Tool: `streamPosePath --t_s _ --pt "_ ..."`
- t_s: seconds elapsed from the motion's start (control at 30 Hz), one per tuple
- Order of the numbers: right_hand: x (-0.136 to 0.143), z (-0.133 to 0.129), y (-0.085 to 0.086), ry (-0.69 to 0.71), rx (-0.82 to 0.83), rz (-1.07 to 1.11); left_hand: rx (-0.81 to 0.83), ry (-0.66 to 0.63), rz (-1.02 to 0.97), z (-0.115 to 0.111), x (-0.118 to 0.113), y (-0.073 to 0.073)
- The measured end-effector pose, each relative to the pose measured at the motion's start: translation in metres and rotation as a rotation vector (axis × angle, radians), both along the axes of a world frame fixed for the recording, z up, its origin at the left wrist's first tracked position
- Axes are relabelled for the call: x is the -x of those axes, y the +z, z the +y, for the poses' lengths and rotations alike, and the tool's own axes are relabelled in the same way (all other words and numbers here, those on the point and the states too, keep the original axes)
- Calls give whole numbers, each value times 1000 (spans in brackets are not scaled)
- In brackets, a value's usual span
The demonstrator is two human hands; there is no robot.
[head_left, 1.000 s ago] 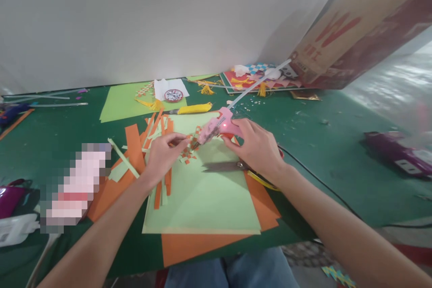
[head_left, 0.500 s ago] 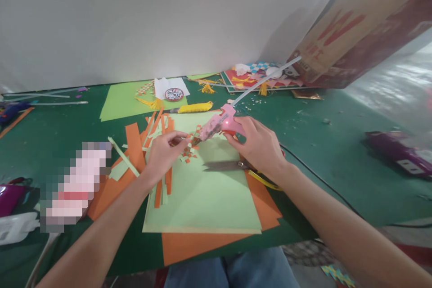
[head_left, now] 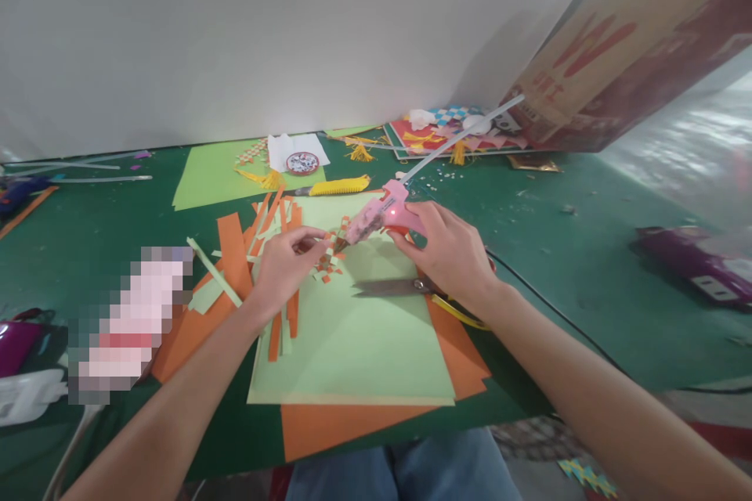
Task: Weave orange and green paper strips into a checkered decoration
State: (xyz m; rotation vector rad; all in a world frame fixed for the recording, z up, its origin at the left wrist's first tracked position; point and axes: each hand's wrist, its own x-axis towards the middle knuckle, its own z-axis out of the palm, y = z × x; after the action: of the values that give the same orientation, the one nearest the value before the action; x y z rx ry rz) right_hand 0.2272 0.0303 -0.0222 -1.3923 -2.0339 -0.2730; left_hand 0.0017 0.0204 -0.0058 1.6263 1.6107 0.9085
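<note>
My right hand (head_left: pixel 446 250) is wrapped round the handle of a pink glue gun (head_left: pixel 376 213), with a long clear glue stick (head_left: pixel 461 139) rising from its back. The gun's nozzle meets a small woven piece of orange and green paper (head_left: pixel 329 268), pinched in my left hand (head_left: pixel 291 262). Both hands are over a light green sheet (head_left: pixel 364 360). Open scissors (head_left: pixel 391 288) lie beneath my right hand. Cut orange and pale green strips (head_left: pixel 276 337) lie under and beside my left hand.
A yellow cutter (head_left: pixel 339 186) lies behind the sheet. At the left are a pixelated object (head_left: pixel 138 321) and a white bottle (head_left: pixel 29 398). A paper bag (head_left: pixel 623 55) stands back right; a purple device (head_left: pixel 699 266) lies right. A black cable (head_left: pixel 552 313) crosses the right side.
The glue gun has shifted very slightly left and down toward the woven piece. My hands otherwise hold almost the same pose.
</note>
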Motion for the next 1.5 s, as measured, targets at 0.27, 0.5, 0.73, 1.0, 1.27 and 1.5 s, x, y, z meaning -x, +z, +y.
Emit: streamPosePath --t_s 0.27,0.5,0.73,1.0,1.27,1.5 --pt "1 -1 2 17 3 -10 -4 8 -1 1 0 0" --pt "2 -1 1 30 -11 -33 -20 16 -10 2 1 -3" --pt "2 -1 1 24 -23 -47 -5 23 -6 3 2 -3" --pt "1 -1 2 13 -33 -18 4 4 -9 2 1 -1" --pt "0 0 2 -7 -81 -70 21 27 -52 3 3 -2" --pt "0 0 2 -18 -111 -76 37 50 -115 3 2 -1"
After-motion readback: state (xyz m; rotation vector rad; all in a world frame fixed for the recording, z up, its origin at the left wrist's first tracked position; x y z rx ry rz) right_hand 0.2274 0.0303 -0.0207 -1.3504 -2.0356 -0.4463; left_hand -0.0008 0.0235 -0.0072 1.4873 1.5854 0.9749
